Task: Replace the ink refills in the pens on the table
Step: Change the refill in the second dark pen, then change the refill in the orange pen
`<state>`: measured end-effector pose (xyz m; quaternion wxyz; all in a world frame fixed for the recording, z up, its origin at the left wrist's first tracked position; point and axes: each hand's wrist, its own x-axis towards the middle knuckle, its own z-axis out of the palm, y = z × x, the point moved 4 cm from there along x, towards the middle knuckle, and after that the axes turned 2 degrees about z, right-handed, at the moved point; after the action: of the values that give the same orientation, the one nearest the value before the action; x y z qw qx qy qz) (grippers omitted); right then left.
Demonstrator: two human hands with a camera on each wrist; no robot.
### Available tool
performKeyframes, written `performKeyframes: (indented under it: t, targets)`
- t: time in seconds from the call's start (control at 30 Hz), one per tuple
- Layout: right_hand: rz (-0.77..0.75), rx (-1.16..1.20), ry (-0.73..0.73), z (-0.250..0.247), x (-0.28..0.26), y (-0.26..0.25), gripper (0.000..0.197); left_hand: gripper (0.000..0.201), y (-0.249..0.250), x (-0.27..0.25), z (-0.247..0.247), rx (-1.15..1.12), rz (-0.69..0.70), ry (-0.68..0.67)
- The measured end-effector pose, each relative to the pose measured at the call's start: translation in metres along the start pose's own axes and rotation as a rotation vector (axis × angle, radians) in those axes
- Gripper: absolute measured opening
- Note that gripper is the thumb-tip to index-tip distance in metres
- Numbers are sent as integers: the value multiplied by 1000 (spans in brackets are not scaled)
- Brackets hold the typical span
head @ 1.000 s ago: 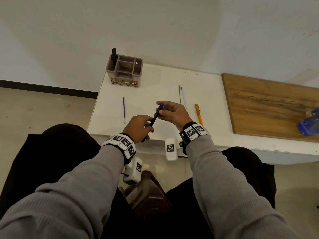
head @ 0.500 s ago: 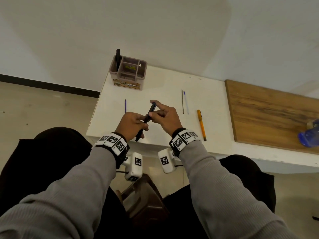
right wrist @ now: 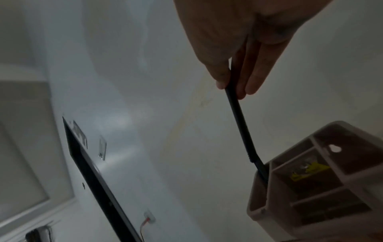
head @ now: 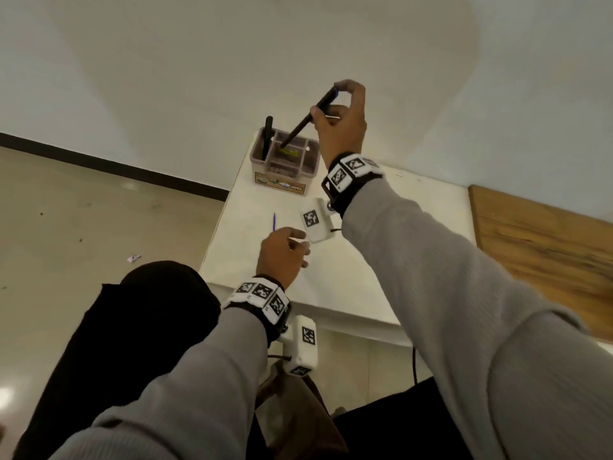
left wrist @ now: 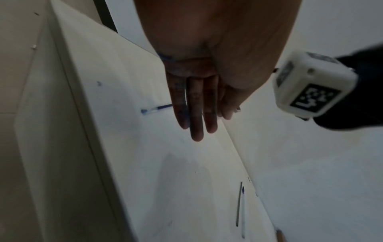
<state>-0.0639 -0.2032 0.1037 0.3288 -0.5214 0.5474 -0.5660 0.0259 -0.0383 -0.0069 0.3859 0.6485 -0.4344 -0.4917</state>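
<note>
My right hand [head: 331, 106] is raised over the brown desk organizer [head: 285, 175] at the table's far left corner and pinches the upper end of a black pen [head: 306, 119]. In the right wrist view the black pen [right wrist: 238, 124] slants down from the fingertips [right wrist: 222, 81], and its lower end dips inside the organizer [right wrist: 311, 188] at its rim. A second black pen [head: 267, 137] stands in the organizer's left compartment. My left hand [head: 293, 247] hovers over the table with straight fingers [left wrist: 194, 113] and holds nothing. A blue refill [head: 274, 221] lies just beyond it.
Two more thin refills [left wrist: 240, 206] lie side by side further right on the white table [head: 348, 287]. A wooden board [head: 547, 240] covers the table's right part. The table's left edge drops to the floor [head: 83, 210]. A wall stands behind the organizer.
The left hand has let go of the black pen and opened over the table. The right hand has carried the pen up and away to the organizer.
</note>
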Motion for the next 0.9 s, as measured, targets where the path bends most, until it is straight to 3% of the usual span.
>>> performKeyframes:
  t: [0.2,0.4,0.53,0.6,0.7,0.77,0.9]
  targets:
    - [30,-210,-190,52,18,13,41,12,-1,-2,-7,-28,-36,17]
    - [87,-354,-269,75,20,42,29,15,-3,-11,-5,-6,-51,-49]
    - [151,-413,-394,75,19,49,49,16,-4,-10,-2,23,-44,-99]
    - [146,-505,-459,56,20,53,52,16,-5,-9,-1,25,-44,-111]
    - [102,-656,-445,-2,18,62,46,15,-7,-10,2,24,-37,-139]
    - [121,-726,-388,-52,6,70,38,15,-7,-10,4,34,-32,-164]
    - [312,-826,-207,-161,-36,95,21,14,-5,-13,14,86,3,-218]
